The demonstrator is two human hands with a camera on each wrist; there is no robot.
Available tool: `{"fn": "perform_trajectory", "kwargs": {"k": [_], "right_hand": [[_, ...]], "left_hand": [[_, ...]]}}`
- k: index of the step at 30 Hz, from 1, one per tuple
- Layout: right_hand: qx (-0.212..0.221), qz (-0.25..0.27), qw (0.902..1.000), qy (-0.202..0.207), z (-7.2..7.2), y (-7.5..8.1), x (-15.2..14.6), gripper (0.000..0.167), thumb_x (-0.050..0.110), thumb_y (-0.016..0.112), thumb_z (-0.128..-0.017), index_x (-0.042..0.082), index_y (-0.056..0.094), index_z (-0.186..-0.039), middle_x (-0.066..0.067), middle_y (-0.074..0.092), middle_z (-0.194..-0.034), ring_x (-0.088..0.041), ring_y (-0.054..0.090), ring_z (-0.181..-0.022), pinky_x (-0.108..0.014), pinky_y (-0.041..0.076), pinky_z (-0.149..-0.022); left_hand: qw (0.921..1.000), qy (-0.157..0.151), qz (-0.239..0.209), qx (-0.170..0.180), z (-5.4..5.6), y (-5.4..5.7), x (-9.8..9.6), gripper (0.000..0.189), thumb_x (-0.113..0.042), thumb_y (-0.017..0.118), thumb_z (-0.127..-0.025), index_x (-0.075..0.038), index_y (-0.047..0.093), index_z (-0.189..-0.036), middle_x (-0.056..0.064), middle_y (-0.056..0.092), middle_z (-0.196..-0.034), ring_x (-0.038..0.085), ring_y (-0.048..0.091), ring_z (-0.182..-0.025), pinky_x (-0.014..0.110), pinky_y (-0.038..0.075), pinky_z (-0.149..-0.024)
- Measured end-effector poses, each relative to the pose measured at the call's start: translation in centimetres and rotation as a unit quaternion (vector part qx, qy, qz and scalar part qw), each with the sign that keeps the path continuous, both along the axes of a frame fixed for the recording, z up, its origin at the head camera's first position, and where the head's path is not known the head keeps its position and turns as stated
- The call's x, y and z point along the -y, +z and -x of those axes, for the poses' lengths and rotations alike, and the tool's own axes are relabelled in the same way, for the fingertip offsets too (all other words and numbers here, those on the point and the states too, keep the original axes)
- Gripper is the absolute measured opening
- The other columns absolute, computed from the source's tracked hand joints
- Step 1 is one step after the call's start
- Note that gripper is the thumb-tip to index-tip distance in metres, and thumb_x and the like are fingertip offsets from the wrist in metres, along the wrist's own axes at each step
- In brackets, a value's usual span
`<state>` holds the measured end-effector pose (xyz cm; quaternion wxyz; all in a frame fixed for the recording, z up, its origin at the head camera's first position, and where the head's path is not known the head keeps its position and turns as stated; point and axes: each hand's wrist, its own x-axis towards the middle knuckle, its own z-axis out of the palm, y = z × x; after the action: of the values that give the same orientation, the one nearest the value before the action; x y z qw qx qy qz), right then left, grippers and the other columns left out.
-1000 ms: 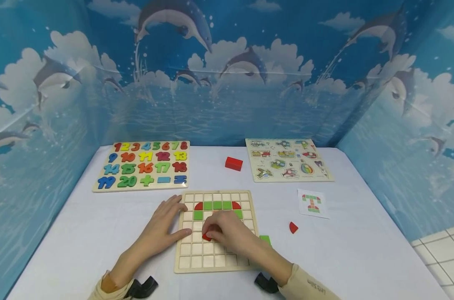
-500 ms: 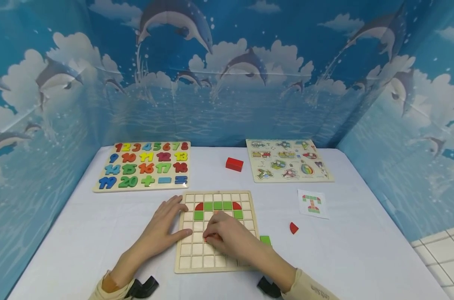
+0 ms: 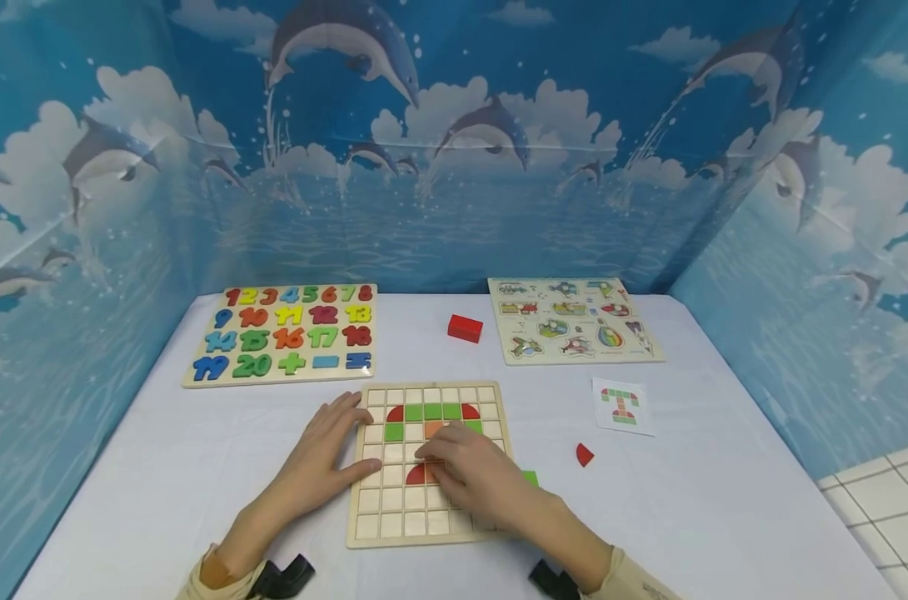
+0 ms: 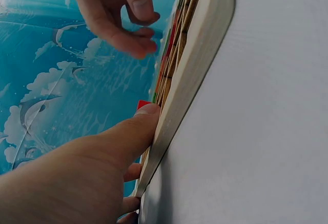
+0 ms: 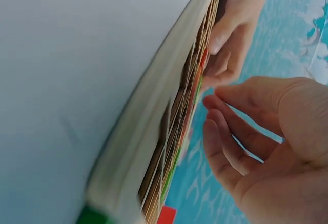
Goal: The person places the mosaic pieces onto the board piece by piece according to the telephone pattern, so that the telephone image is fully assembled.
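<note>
A wooden grid board [image 3: 394,539] lies on the white table, with red quarter-circle, green and orange tiles in its cells. My left hand [image 3: 322,454] rests along its left side; in the left wrist view the thumb [image 4: 138,131] touches the rim. Over the middle of the board is my right hand [image 3: 480,471], its fingers loosely bent. Nothing shows between them in the right wrist view. Just left of those fingertips sits a red quarter-circle tile [image 3: 416,476] in a cell. An orange square tile [image 3: 432,429] lies higher up; my right hand hides several cells.
Right of the board lie a green tile [image 3: 531,477], a loose red quarter-circle [image 3: 585,455] and a pattern card [image 3: 607,421]. Farther back are a number puzzle [image 3: 274,380], a red block [image 3: 465,328] and a picture puzzle [image 3: 510,354]. Dolphin-printed curtains surround the table.
My right hand has let go of the red quarter-circle tile, which now sits in a cell, and has shifted slightly right. The left hand stays at the board's side.
</note>
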<state>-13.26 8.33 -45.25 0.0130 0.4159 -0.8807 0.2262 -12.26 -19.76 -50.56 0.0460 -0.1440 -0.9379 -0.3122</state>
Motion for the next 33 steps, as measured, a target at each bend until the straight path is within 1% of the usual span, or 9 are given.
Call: {"fn": "perform_trajectory", "kwargs": {"k": [4, 7, 12, 15, 19, 22, 28, 30, 33], "right_hand": [[0.029, 0.025, 0.9992, -0.007, -0.3, 0.0, -1.4, 0.015, 0.012, 0.075, -0.098, 0.017, 0.078, -0.112, 0.007, 0.072, -0.112, -0.008, 0.063, -0.108, -0.03, 0.059, -0.095], [0.038, 0.046, 0.9981, -0.015, -0.4, -0.1, -2.5, 0.017, 0.011, 0.075, -0.097, 0.016, 0.078, -0.113, 0.008, 0.072, -0.114, -0.008, 0.063, -0.11, -0.033, 0.059, -0.098], [0.049, 0.069, 0.9959, -0.032, -0.4, -0.3, -4.2, 0.018, 0.009, 0.075, -0.097, 0.016, 0.078, -0.113, 0.007, 0.073, -0.114, -0.008, 0.064, -0.109, -0.034, 0.06, -0.095], [0.071, 0.074, 0.9933, -0.053, -0.1, -0.4, -5.5, 0.018, 0.009, 0.076, -0.096, 0.017, 0.078, -0.113, 0.008, 0.074, -0.114, -0.009, 0.066, -0.109, -0.035, 0.061, -0.094], [0.089, 0.077, 0.9884, -0.096, 0.2, -0.4, -7.5, 0.021, 0.01, 0.078, -0.095, 0.019, 0.078, -0.114, 0.011, 0.074, -0.114, -0.008, 0.067, -0.11, -0.037, 0.061, -0.097], [0.082, 0.076, 0.9856, -0.127, 0.6, -0.4, -8.9, 0.022, 0.01, 0.08, -0.093, 0.02, 0.078, -0.113, 0.013, 0.074, -0.114, -0.008, 0.067, -0.11, -0.038, 0.061, -0.097], [0.043, 0.071, 0.9804, -0.179, 1.3, -0.6, -11.5, 0.023, 0.009, 0.083, -0.091, 0.02, 0.079, -0.111, 0.012, 0.075, -0.111, -0.01, 0.07, -0.103, -0.039, 0.063, -0.089], [0.035, 0.071, 0.9782, -0.192, 1.5, -0.7, -12.2, 0.023, 0.009, 0.083, -0.09, 0.019, 0.079, -0.111, 0.01, 0.075, -0.11, -0.011, 0.069, -0.099, -0.034, 0.063, -0.082], [0.028, 0.069, 0.9752, -0.208, 1.7, -0.8, -13.4, 0.022, 0.009, 0.084, -0.09, 0.018, 0.079, -0.11, 0.007, 0.076, -0.108, -0.014, 0.067, -0.092, -0.028, 0.059, -0.074]], "left_hand": [[0.9999, 0.004, 0.003, 0.009, 0.0, 0.0, 0.0, 0.054, -0.047, 0.083, -0.089, -0.022, 0.058, -0.129, 0.012, 0.035, -0.171, 0.034, 0.024, -0.162, 0.059, 0.016, -0.133], [0.9999, 0.005, 0.004, 0.009, -0.1, 0.1, 0.0, 0.055, -0.047, 0.084, -0.088, -0.022, 0.058, -0.129, 0.012, 0.035, -0.171, 0.035, 0.024, -0.161, 0.059, 0.016, -0.133], [0.9999, 0.007, 0.002, 0.01, -0.1, 0.0, 0.0, 0.055, -0.047, 0.084, -0.088, -0.022, 0.058, -0.13, 0.012, 0.035, -0.17, 0.035, 0.024, -0.161, 0.059, 0.015, -0.133], [0.9999, 0.008, 0.003, 0.011, 0.0, -0.1, 0.0, 0.055, -0.048, 0.084, -0.088, -0.023, 0.057, -0.13, 0.012, 0.035, -0.171, 0.035, 0.024, -0.161, 0.059, 0.015, -0.133], [0.9999, 0.008, 0.003, 0.011, 0.0, -0.2, -0.1, 0.056, -0.049, 0.084, -0.088, -0.023, 0.058, -0.13, 0.011, 0.035, -0.171, 0.035, 0.024, -0.162, 0.059, 0.015, -0.133], [0.9999, 0.009, 0.002, 0.011, 0.0, -0.2, -0.1, 0.056, -0.048, 0.084, -0.088, -0.022, 0.058, -0.13, 0.012, 0.035, -0.171, 0.035, 0.024, -0.161, 0.059, 0.016, -0.133], [0.9999, 0.009, 0.001, 0.01, -0.1, -0.1, 0.0, 0.056, -0.048, 0.084, -0.088, -0.022, 0.058, -0.13, 0.012, 0.035, -0.171, 0.034, 0.024, -0.161, 0.059, 0.015, -0.133], [0.9999, 0.009, 0.001, 0.01, 0.0, -0.2, 0.0, 0.056, -0.048, 0.084, -0.088, -0.023, 0.057, -0.13, 0.012, 0.035, -0.17, 0.035, 0.024, -0.161, 0.059, 0.015, -0.133], [0.9999, 0.008, 0.0, 0.01, 0.0, -0.2, -0.1, 0.056, -0.048, 0.083, -0.088, -0.022, 0.057, -0.131, 0.012, 0.035, -0.171, 0.035, 0.024, -0.161, 0.059, 0.015, -0.133]]}}
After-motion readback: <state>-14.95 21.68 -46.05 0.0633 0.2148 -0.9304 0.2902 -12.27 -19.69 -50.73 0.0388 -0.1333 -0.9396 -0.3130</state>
